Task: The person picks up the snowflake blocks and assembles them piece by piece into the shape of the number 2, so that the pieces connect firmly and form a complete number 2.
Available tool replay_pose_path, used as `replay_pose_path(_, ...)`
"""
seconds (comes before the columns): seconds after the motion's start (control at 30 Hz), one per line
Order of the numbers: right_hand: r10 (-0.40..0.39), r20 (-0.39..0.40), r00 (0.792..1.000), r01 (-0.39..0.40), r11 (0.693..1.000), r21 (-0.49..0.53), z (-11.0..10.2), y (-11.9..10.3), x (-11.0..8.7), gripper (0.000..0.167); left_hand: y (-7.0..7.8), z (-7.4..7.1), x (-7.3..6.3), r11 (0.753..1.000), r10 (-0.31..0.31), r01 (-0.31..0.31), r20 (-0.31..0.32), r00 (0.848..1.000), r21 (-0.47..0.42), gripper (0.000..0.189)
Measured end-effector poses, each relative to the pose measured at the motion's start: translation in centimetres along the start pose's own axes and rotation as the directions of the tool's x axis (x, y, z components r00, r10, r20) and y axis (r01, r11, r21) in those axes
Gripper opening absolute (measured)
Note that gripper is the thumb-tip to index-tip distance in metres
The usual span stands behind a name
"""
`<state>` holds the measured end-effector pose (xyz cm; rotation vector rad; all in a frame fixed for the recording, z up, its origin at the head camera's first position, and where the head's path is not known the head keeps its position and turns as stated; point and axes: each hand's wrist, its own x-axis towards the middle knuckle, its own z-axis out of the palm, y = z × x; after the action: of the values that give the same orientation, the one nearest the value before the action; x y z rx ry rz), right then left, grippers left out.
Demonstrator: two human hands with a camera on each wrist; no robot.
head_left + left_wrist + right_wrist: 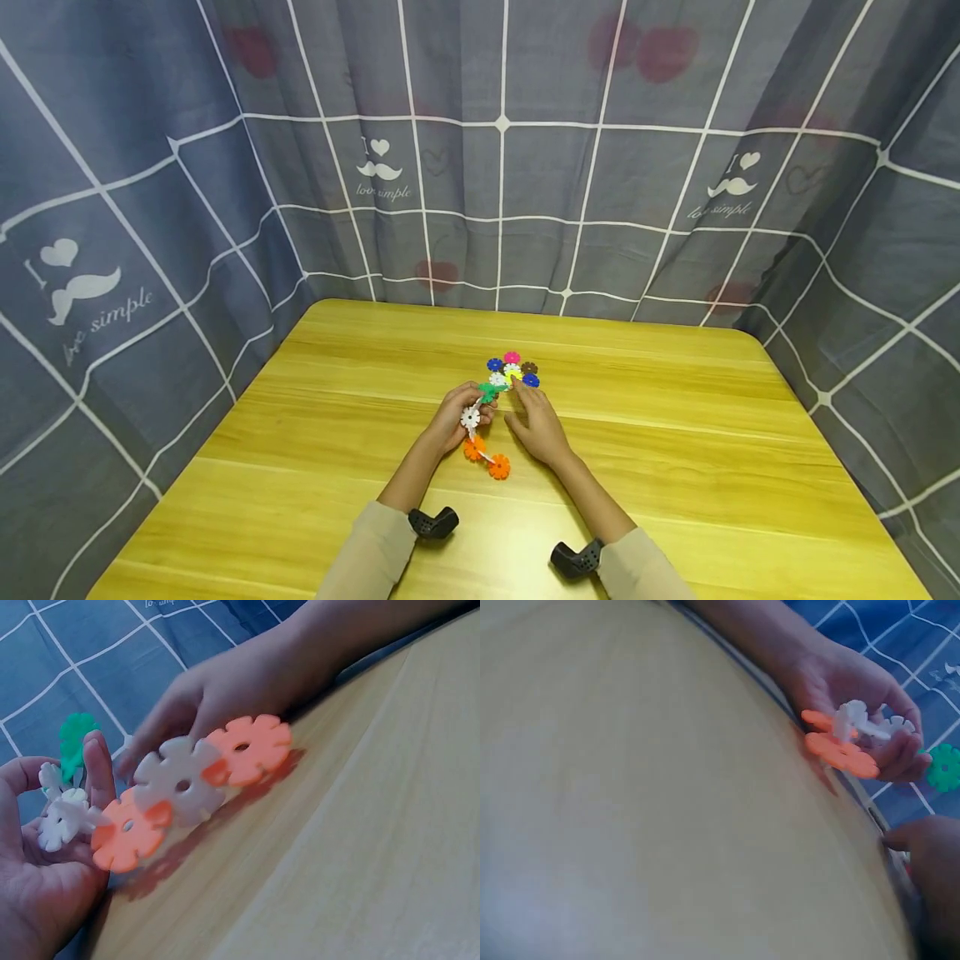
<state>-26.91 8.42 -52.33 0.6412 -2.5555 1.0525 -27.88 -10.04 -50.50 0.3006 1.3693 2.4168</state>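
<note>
My left hand (452, 418) grips a chain of notched, flower-shaped plastic discs near its green end. In the left wrist view, the green disc (78, 739) rises between thumb and fingers, and white discs (61, 819) sit against the palm. From there the chain runs through an orange disc (129, 834) and another white one (182, 784) to an orange end disc (251, 750), low over the table. My right hand (543, 427) reaches forward with the thumb apart, its fingertips right at a yellow disc (513, 377) in a small pile.
Around the yellow disc lie a pink disc (512, 357), blue discs (531, 381), a brown disc (529, 367) and white ones (497, 379). They rest on a wood-grain table (675, 442). A grey-blue checked curtain (540, 175) hangs behind its far edge and along both sides.
</note>
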Motion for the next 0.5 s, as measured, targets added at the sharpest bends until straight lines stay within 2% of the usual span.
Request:
replay_pose_path(0.07, -0.051, 0.062, 0.997, 0.059, 0.989, -0.133, 0.00, -0.07, -0.07, 0.054, 0.00, -0.02, 0.04, 1.000, 0.015, -0.014, -0.012, 1.000, 0.017, 0.013)
replay_pose_path(0.1, -0.070, 0.071, 0.995, 0.081, 0.982, -0.168, -0.01, -0.09, -0.11, 0.050, 0.01, 0.02, 0.05, 0.999, 0.019, -0.018, -0.018, 1.000, 0.030, 0.012)
replay_pose_path(0.17, -0.094, 0.037, 0.995, 0.099, 0.974, -0.203, -0.07, -0.16, -0.19, 0.040, 0.02, 0.07, 0.04, 0.999, 0.023, -0.022, -0.031, 0.999, 0.040, 0.011)
replay_pose_path(0.23, -0.098, -0.037, 0.994, 0.088, 0.974, -0.210, -0.11, -0.17, -0.21, 0.032, 0.02, 0.10, 0.02, 0.999, 0.022, -0.020, -0.035, 0.999, 0.031, 0.010)
replay_pose_path(0.33, -0.089, -0.114, 0.989, 0.060, 0.969, -0.239, -0.11, -0.14, -0.24, 0.032, 0.02, 0.08, -0.02, 1.000, 0.015, -0.014, -0.026, 1.000, 0.016, 0.009)
replay_pose_path(0.5, -0.078, -0.111, 0.991, 0.042, 0.956, -0.291, 0.04, -0.05, -0.41, 0.031, -0.09, -0.03, 0.03, 0.999, 0.001, -0.001, -0.004, 1.000, 0.035, 0.008)
